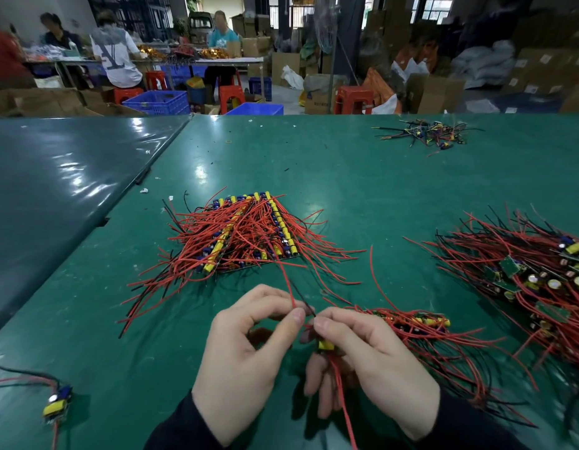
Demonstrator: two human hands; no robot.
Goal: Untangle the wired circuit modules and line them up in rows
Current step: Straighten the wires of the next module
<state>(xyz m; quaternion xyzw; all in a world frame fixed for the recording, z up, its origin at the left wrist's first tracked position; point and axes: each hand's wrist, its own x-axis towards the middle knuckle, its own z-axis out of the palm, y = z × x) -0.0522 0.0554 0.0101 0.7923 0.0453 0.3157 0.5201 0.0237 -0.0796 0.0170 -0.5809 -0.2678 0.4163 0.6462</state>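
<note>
Both hands are low in the middle of the view, above the green worktop [346, 190]. Left hand [249, 355] has its thumb and forefinger curled and pinches a red wire [289, 287] that goes up toward the far rows. Right hand [372, 362] has its fingers curled round a small circuit module [326, 345] with a yellow part, and its forefinger and thumb pinch a thin black wire [303, 298] near the left fingertips. More red wire hangs down from this module between the two hands.

Beyond the hands, the lined-up modules [249, 235] lie side by side in rows, with their red and black wires spread over them and out to the sides. Just right of the right hand lies a small bundle of modules [418, 323]. At the right edge is a big tangled heap [535, 277] of modules and wires. One single module [57, 404] lies at the lower left, and a small pile of scraps [431, 133] is far at the back right.
</note>
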